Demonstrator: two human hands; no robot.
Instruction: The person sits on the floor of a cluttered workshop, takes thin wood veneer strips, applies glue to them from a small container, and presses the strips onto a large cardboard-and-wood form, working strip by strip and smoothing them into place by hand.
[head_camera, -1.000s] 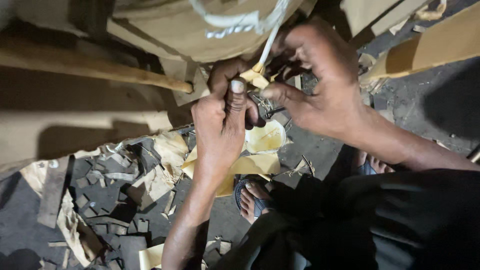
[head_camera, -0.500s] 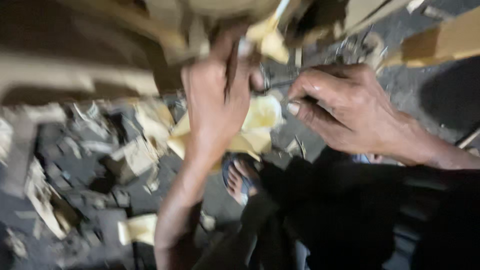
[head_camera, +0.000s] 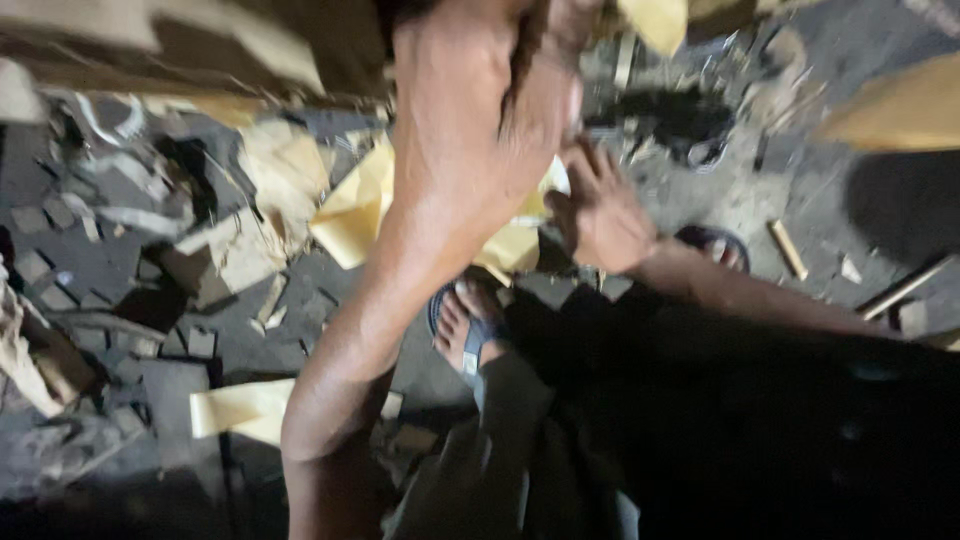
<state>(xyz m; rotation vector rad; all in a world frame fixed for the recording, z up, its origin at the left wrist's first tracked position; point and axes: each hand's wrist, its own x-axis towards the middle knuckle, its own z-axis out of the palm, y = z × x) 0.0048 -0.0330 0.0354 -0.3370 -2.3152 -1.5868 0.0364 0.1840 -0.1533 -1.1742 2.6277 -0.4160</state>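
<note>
Clenched high at the top centre, my left grip (head_camera: 480, 110) holds something I cannot make out, my right hand (head_camera: 600, 215) hangs spread and empty lower right of it — yellowish wood offcuts (head_camera: 350, 210) litter the floor (head_camera: 700, 190), so plenty looks cut already.

Left hand (head_camera: 480, 100) is blurred, its fingertips cut off at twelve o'clock; its grip cannot be told. Floor scraps (head_camera: 240, 250) smear together.

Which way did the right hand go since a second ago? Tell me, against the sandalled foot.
Yes. The right hand has dropped from the wood up top, down toward the sandalled foot.
</note>
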